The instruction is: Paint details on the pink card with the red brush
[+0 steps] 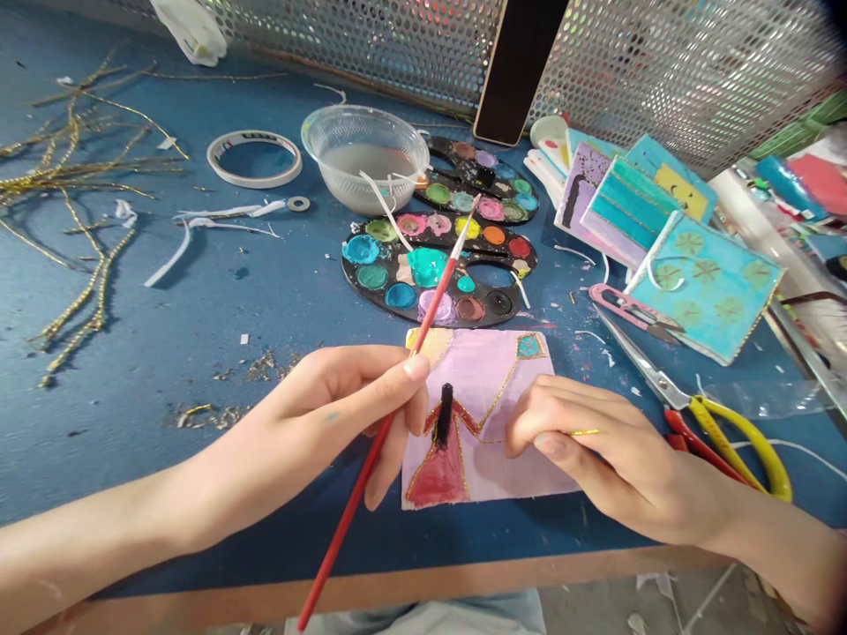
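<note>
So there's just the one view here, from a camera worn on the person's head. It looks forward and down over the table (284, 529), pretty close in. The table's front edge runs along the bottom, and the mesh panel (615, 79) fills the top. No second view shares any of it.

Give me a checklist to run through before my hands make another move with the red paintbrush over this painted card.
1. Brush under control: ok, the left hand holds the red paintbrush by its handle.
2. Bristles off the painted card: ok, the tip points away, past its far edge.
3. Paint on the card dry: cannot tell.
4. Water bowl upright: ok, with cloudy water inside.
5. Scissors well away from the right hand: not ok, they lie close beside it.
</note>
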A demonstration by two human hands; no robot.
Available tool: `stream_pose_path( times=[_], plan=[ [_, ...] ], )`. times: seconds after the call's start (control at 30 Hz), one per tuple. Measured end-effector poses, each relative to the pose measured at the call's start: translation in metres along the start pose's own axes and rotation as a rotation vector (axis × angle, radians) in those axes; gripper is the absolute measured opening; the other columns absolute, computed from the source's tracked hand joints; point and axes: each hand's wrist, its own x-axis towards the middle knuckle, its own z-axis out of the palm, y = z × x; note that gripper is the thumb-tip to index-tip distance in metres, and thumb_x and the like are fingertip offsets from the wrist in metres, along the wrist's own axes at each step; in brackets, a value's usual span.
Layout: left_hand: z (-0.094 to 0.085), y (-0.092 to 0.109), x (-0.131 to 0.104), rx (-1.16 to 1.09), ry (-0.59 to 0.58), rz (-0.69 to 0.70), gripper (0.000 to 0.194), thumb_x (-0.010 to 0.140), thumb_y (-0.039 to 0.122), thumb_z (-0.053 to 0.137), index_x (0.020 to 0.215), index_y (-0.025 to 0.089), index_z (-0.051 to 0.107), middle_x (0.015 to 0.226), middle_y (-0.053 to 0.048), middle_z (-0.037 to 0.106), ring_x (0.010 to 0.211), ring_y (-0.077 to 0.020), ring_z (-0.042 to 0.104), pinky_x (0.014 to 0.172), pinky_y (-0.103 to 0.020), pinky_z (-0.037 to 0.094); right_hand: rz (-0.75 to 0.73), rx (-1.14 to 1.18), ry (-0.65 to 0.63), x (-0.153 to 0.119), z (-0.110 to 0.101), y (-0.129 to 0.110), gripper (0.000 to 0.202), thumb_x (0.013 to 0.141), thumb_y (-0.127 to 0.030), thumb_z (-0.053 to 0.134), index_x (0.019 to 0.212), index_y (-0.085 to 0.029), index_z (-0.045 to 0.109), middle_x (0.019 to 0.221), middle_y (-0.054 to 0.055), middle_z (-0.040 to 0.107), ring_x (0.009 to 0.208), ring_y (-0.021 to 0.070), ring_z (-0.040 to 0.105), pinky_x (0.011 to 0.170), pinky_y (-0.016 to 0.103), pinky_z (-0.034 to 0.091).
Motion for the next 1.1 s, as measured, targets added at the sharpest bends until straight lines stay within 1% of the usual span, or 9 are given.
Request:
stream_pose_path(
  times=[0.2, 0.47, 0.67, 0.8, 1.1],
  plan=[
    [0.0003, -0.0006, 0.0001, -0.012, 0.021, -0.014, 0.041, 0.097, 0.048, 0.038, 0.072, 0.021, 0.057, 0.045, 0.007, 0.061, 0.044, -0.0047, 0.05, 0.055, -0.014, 0.042, 0.017, -0.008, 0.001, 0.0001, 0.0002, -0.0013, 0.025, 0.102, -0.025, 0.033, 0.09, -0.019, 0.055, 0.076, 0.0, 0.06, 0.072, 0.0107, 0.053, 0.071, 0.025, 0.045],
    [0.0007, 0.0001, 0.0003, -0.033, 0.012, -0.026, 0.041, 0.096, 0.05, 0.039, 0.071, 0.021, 0.057, 0.045, 0.007, 0.061, 0.044, -0.004, 0.05, 0.056, -0.013, 0.043, 0.003, -0.004, 0.007, 0.0007, 0.0004, -0.0013, 0.024, 0.102, -0.024, 0.034, 0.091, -0.018, 0.055, 0.077, 0.0, 0.06, 0.072, 0.0101, 0.053, 0.071, 0.024, 0.045],
    [0.001, 0.0006, -0.001, -0.026, 0.018, -0.015, 0.041, 0.097, 0.048, 0.039, 0.072, 0.021, 0.057, 0.044, 0.007, 0.06, 0.044, -0.0038, 0.049, 0.056, -0.013, 0.042, 0.012, 0.005, 0.001, 0.0006, -0.0008, -0.0016, 0.026, 0.102, -0.027, 0.034, 0.091, -0.019, 0.056, 0.076, 0.0, 0.06, 0.071, 0.0116, 0.054, 0.07, 0.026, 0.046],
    [0.0005, -0.0007, -0.0009, -0.023, 0.023, -0.017, 0.041, 0.097, 0.049, 0.039, 0.072, 0.021, 0.057, 0.045, 0.007, 0.06, 0.044, -0.0042, 0.049, 0.057, -0.014, 0.042, 0.003, 0.003, 0.019, 0.0002, -0.0009, -0.0015, 0.025, 0.102, -0.026, 0.034, 0.091, -0.019, 0.056, 0.076, 0.001, 0.061, 0.073, 0.012, 0.055, 0.071, 0.026, 0.046],
    [0.0009, -0.0001, 0.0002, -0.051, 0.018, -0.027, 0.041, 0.097, 0.048, 0.039, 0.072, 0.021, 0.057, 0.045, 0.007, 0.061, 0.044, -0.0035, 0.048, 0.056, -0.012, 0.042, -0.008, 0.004, 0.008, 0.0002, 0.0004, -0.0001, 0.023, 0.102, -0.024, 0.035, 0.092, -0.018, 0.055, 0.078, 0.0, 0.06, 0.074, 0.0102, 0.052, 0.072, 0.025, 0.045]
  ],
)
